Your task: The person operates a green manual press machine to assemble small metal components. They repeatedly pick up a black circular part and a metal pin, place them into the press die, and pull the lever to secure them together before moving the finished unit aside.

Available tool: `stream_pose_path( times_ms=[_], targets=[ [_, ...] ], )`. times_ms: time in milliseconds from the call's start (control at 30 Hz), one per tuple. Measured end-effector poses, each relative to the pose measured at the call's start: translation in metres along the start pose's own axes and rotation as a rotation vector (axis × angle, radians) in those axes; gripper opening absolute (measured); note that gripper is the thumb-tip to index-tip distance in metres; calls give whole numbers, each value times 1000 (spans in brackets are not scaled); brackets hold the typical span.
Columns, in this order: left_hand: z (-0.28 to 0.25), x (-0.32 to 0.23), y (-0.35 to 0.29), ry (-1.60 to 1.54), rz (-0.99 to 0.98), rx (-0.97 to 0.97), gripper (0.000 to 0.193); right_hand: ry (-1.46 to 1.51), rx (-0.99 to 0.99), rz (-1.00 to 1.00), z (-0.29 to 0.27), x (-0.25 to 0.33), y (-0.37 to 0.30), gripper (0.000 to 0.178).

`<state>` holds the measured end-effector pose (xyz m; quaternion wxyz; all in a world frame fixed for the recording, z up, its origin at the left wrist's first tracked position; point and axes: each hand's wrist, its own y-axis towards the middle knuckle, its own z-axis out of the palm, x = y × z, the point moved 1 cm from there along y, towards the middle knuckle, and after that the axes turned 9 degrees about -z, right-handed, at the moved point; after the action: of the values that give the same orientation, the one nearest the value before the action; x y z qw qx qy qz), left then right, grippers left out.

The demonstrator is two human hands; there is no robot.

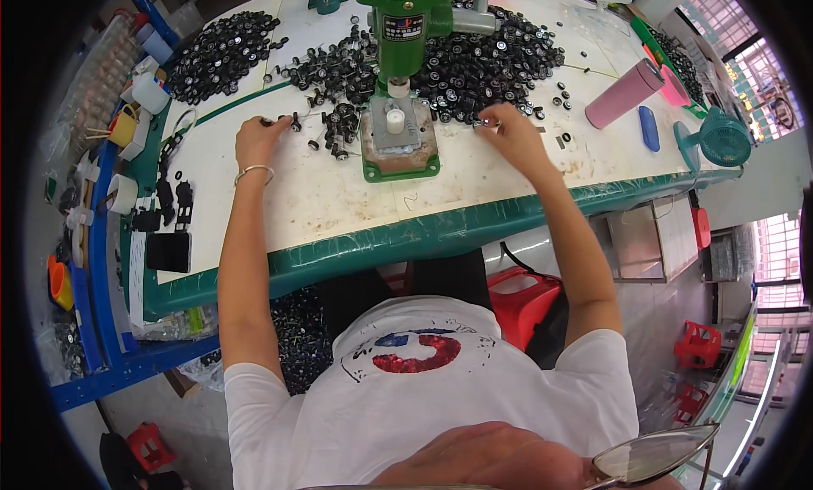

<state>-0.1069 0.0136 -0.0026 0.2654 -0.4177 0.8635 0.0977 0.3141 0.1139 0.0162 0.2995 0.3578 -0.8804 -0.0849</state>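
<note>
On the left of the white tabletop, my left hand [259, 143] is closed, its fingertips on a small black wheel part [295, 122] with what looks like a thin axle. My right hand [513, 138] pinches a small black wheel [481, 124] at the near edge of a big pile of black wheels [487, 62]. Between the hands stands a green hand press [401, 41]. Under its ram, a white round piece [395, 121] sits on the metal base plate [401, 155]. Wheels joined by thin axles [340, 127] lie loose just left of the base.
Another wheel pile [224, 54] lies at the far left. Black chassis parts [183, 204] and a phone [168, 252] are near the left edge. A pink tumbler [625, 94], a blue case [649, 129] and a green fan [720, 138] stand right. Green edging [381, 240] runs along the front.
</note>
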Motion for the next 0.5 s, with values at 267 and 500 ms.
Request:
stream_pose_path(
  times_ms=[267, 500],
  targets=[
    [4, 6, -4, -516, 54, 105, 24, -39, -120, -50, 19, 9, -2, 14],
    [16, -36, -66, -1206, 140, 457, 19, 823, 6, 82, 36, 70, 40, 19]
  ],
)
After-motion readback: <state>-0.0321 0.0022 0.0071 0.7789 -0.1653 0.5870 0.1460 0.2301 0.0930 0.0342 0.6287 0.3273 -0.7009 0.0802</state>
